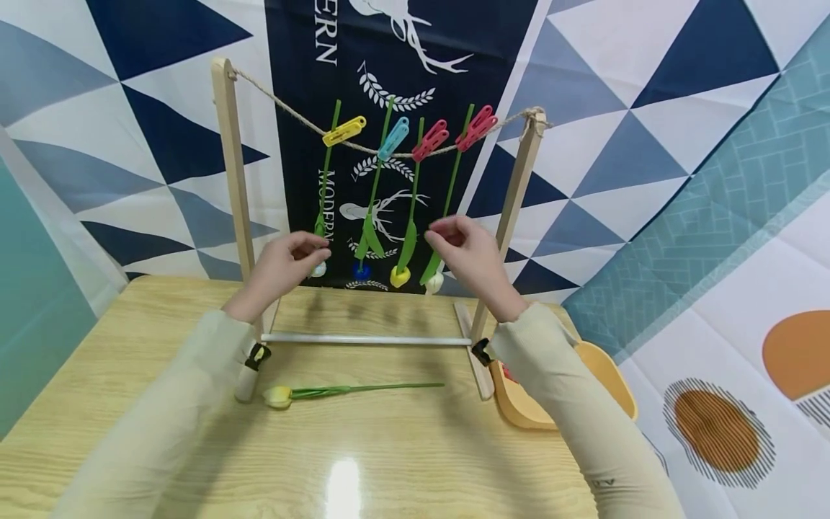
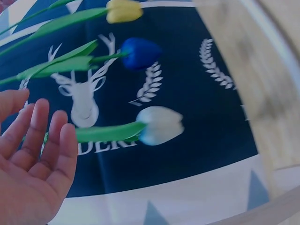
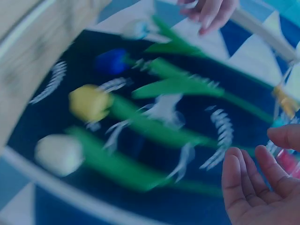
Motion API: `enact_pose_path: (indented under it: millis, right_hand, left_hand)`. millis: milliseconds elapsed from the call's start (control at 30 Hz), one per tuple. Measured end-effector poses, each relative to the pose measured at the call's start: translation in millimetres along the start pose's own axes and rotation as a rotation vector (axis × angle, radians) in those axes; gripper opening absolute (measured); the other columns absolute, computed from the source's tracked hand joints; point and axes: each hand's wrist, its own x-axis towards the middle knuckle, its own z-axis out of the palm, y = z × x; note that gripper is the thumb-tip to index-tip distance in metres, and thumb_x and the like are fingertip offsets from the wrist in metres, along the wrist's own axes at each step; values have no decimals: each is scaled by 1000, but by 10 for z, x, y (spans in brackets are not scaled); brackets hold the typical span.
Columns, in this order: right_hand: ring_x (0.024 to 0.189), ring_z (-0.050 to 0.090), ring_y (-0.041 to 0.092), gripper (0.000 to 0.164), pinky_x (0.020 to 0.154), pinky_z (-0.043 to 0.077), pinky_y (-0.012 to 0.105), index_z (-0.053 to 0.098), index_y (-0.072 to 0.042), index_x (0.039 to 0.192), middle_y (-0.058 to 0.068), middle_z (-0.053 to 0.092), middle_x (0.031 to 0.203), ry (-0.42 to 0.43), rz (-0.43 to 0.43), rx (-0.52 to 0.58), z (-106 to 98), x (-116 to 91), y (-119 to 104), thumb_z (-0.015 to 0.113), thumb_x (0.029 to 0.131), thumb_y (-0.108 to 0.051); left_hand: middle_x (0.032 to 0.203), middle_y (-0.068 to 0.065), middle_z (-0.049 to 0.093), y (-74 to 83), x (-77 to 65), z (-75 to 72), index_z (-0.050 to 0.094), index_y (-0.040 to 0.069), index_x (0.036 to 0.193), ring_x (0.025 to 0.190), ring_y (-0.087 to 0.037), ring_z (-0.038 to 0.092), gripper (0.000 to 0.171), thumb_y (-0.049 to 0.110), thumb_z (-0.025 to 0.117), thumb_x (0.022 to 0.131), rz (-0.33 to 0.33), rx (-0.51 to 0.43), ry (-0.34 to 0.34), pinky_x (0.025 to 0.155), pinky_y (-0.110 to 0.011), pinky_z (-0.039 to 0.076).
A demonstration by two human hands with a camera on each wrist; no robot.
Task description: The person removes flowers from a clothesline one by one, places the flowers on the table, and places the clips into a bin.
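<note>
Several artificial tulips hang blossom-down from a rope, each stem clipped by a clothespin: one yellow, one light blue and two red. Their blossoms are white with a bluish base, blue, yellow and white. My left hand is raised beside the leftmost tulip, fingers loosely bent and holding nothing. Near the rightmost stem is my right hand, also with nothing in its relaxed fingers. Below them, a pale yellow tulip lies on the table, its stem pointing right.
Wooden posts carry the rope at both sides, joined low down by a white rod. A yellow-orange bin stands at the right table edge, partly behind the right sleeve. Patterned cloth hangs behind the rack.
</note>
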Motion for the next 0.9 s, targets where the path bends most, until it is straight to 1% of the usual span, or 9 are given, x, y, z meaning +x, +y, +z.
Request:
enact_pose_path:
  millis: [167, 233, 300, 367, 500, 600, 733, 900]
  right_hand:
    - [85, 59, 14, 24, 75, 48, 23, 64, -10, 109, 5, 66, 100, 13, -91, 79, 110, 186, -360, 61, 91, -26]
    - [85, 60, 14, 24, 76, 48, 23, 64, -7, 109, 7, 66, 100, 31, -122, 112, 146, 261, -477, 61, 91, -23]
    - [85, 60, 15, 24, 78, 48, 23, 64, -6, 109, 9, 66, 100, 44, -137, 142, 175, 330, -585, 61, 91, -21]
    - [86, 60, 15, 24, 78, 48, 23, 63, -5, 109, 9, 66, 100, 53, -140, 158, 199, 393, -687, 61, 91, -21]
    - [86, 60, 12, 27, 79, 49, 22, 61, -7, 113, 6, 64, 99, 59, -117, 170, 242, 514, -883, 60, 91, -23]
    - [84, 59, 11, 30, 77, 48, 21, 59, -8, 116, 3, 63, 96, 69, -83, 197, 261, 602, -1010, 60, 91, -23]
    - [80, 59, 11, 32, 73, 48, 21, 57, -9, 119, 1, 62, 91, 76, -21, 244, 260, 697, -1138, 61, 90, -23]
    - [76, 61, 11, 38, 72, 51, 21, 54, -10, 125, 0, 62, 90, 40, 60, 283, 241, 798, -1239, 62, 89, -22]
  left_hand:
    - [100, -12, 64, 85, 148, -96, 61, 5, 118, 82, -13, 54, 33, 26, 58, 93, 31, -46, 146, 68, -18, 42]
    - [101, -12, 63, 115, 196, -124, 60, 5, 120, 85, -14, 54, 34, 25, 58, 93, 43, -66, 193, 70, -19, 42]
    - [104, -13, 62, 144, 237, -144, 59, 5, 121, 89, -17, 55, 34, 24, 59, 93, 53, -87, 226, 74, -20, 42]
    - [109, -14, 61, 173, 275, -158, 58, 4, 122, 94, -20, 56, 36, 25, 59, 92, 62, -102, 240, 79, -24, 43]
    - [121, -15, 56, 227, 337, -170, 53, 2, 126, 106, -26, 54, 41, 25, 59, 92, 71, -131, 244, 92, -36, 44]
    - [127, -15, 53, 256, 373, -169, 51, 2, 128, 112, -28, 52, 43, 25, 59, 92, 71, -149, 236, 97, -42, 42]
    - [127, -15, 53, 269, 428, -165, 49, 2, 129, 113, -27, 52, 44, 26, 59, 93, 64, -173, 226, 99, -41, 42]
    - [122, -15, 56, 267, 469, -166, 51, 4, 128, 110, -26, 54, 41, 24, 59, 93, 59, -185, 228, 96, -39, 44]
